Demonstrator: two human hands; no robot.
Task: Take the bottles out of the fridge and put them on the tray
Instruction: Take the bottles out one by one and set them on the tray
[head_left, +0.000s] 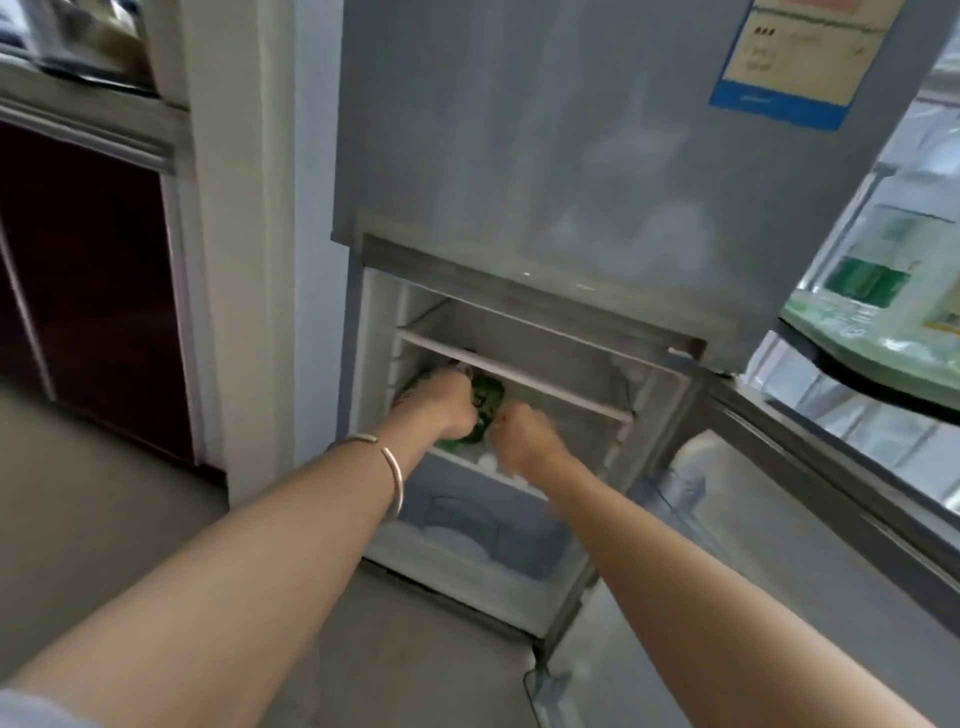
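The grey fridge (519, 156) has its lower compartment open. Both my arms reach inside, under a white shelf (519, 371). My left hand (447, 405), with a silver bangle on the wrist, is closed around a green bottle (485, 402) lying on the lower shelf. A second bottle with a pale label (415, 387) shows just left of that hand. My right hand (522, 434) is curled into a fist beside the green bottle's near end; the blur hides whether it touches the bottle. No tray is in view.
The lower fridge door (779, 519) swings open to the right. A clear drawer (467, 540) sits below the shelf. A white wall post (234, 260) and a dark red cabinet (93, 286) stand to the left. The floor is grey concrete.
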